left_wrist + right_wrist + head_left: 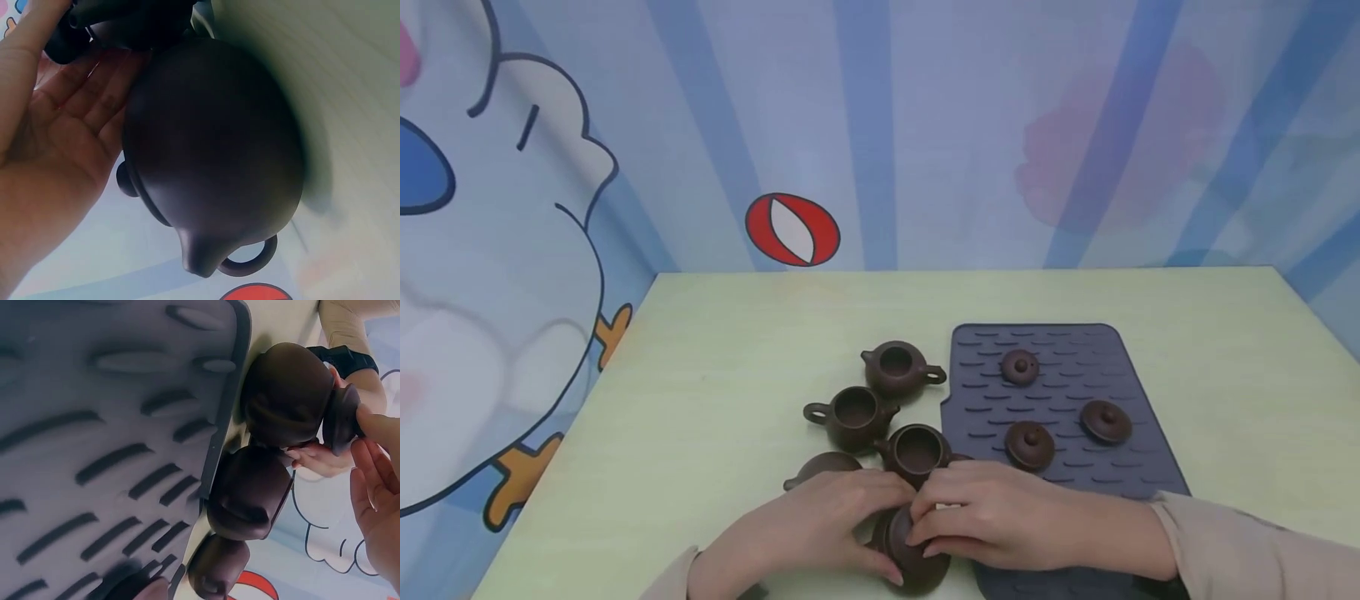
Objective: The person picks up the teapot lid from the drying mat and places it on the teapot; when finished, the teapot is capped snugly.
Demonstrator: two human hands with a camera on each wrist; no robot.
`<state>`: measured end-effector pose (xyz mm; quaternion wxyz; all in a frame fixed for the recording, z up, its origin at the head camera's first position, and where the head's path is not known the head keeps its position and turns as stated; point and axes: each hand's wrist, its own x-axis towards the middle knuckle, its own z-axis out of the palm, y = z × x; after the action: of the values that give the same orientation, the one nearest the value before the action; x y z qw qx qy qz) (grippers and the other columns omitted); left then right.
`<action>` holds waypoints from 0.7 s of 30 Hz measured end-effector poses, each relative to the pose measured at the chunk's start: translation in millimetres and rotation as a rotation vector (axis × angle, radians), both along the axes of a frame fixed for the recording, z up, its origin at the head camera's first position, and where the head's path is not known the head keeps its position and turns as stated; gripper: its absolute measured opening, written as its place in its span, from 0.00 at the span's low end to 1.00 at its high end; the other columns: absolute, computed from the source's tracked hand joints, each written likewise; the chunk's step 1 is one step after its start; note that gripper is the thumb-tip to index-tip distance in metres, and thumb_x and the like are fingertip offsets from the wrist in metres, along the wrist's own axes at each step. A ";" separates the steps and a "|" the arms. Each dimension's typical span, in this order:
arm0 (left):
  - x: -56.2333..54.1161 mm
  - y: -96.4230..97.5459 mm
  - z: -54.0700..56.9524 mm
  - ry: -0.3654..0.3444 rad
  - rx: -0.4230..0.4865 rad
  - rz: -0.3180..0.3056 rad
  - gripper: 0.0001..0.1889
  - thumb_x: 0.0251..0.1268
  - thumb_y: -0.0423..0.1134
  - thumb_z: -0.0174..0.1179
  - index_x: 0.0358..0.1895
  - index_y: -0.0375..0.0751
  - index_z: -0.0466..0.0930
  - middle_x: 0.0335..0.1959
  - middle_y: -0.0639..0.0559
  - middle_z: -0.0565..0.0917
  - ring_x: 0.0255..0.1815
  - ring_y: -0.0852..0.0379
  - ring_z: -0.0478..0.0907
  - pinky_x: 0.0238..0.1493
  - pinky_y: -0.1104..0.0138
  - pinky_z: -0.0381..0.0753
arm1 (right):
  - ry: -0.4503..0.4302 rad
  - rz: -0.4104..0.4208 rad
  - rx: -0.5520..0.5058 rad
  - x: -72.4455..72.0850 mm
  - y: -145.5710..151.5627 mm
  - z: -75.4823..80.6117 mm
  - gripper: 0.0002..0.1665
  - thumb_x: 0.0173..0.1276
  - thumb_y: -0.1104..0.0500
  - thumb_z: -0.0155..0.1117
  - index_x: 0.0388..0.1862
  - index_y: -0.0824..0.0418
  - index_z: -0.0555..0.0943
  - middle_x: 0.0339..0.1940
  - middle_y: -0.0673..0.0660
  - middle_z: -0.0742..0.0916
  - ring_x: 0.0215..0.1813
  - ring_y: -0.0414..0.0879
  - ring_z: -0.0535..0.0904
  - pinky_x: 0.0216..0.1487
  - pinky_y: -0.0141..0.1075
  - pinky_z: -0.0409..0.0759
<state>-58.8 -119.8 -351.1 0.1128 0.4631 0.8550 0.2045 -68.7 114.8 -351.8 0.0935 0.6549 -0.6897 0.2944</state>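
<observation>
Teapots (pixel 901 383), 5 total, crowd the L edge of mat (pixel 1067 367) on bench (pixel 715 350). L hand (pixel 835 508) grasps front pot (pixel 925 575); R hand (pixel 992 508), grip pinching 1 lid (pixel 340 422) at its mouth. Mat lids (pixel 1031 447): 3. Lidded pot (pixel 829 463): 1, beside L hand. Bench room: wide L of pots, some R of mat.

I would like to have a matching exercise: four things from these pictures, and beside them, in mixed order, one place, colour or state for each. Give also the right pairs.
Things
1. mat
2. table
3. painted ball
4. right hand

Descriptions
A. red and white, on the wall
B. pinches a teapot lid
C. dark, three loose lids lie on it
D. pale yellow-green

Pairs: 1-C, 2-D, 3-A, 4-B
</observation>
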 end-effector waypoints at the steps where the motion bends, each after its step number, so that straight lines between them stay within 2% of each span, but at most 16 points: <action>1: 0.0 0.5 -0.3 0.006 -0.001 0.004 0.27 0.50 0.61 0.65 0.51 0.53 0.75 0.46 0.67 0.77 0.47 0.74 0.73 0.48 0.76 0.73 | 0.009 -0.004 0.007 -0.2 -1.0 -0.2 0.10 0.64 0.57 0.64 0.44 0.52 0.81 0.46 0.46 0.79 0.44 0.32 0.75 0.48 0.20 0.72; 9: 2.6 -1.4 -1.1 0.042 -0.023 0.023 0.24 0.52 0.60 0.65 0.48 0.55 0.72 0.40 0.70 0.75 0.41 0.74 0.72 0.44 0.77 0.73 | 0.062 -0.024 0.032 0.9 -10.4 -6.1 0.09 0.64 0.56 0.64 0.43 0.52 0.82 0.45 0.46 0.80 0.47 0.33 0.75 0.52 0.21 0.72; 13: 4.3 -1.6 -0.5 0.014 -0.021 0.021 0.21 0.53 0.59 0.64 0.46 0.57 0.72 0.38 0.71 0.74 0.39 0.75 0.71 0.42 0.78 0.73 | 0.046 -0.027 0.028 1.4 -11.7 -8.5 0.09 0.65 0.56 0.63 0.44 0.52 0.82 0.45 0.46 0.80 0.48 0.32 0.75 0.52 0.21 0.71; 16: 4.5 0.3 -0.2 -0.008 -0.017 0.019 0.21 0.54 0.59 0.63 0.47 0.57 0.71 0.39 0.71 0.73 0.39 0.75 0.70 0.43 0.77 0.73 | 0.037 -0.030 0.029 1.0 -10.3 -9.1 0.09 0.65 0.56 0.63 0.44 0.52 0.82 0.45 0.45 0.80 0.48 0.32 0.75 0.52 0.21 0.71; 21: 2.1 2.7 -1.3 0.031 -0.010 -0.006 0.22 0.53 0.59 0.64 0.48 0.57 0.71 0.41 0.70 0.74 0.42 0.74 0.71 0.46 0.75 0.73 | 0.033 -0.035 0.038 -1.1 -7.6 -9.4 0.10 0.64 0.56 0.64 0.45 0.52 0.82 0.45 0.46 0.80 0.48 0.32 0.75 0.52 0.21 0.71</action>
<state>-56.8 -117.2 -352.4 0.1025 0.4681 0.8563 0.1928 -69.8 107.2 -361.2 0.0976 0.6492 -0.7050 0.2685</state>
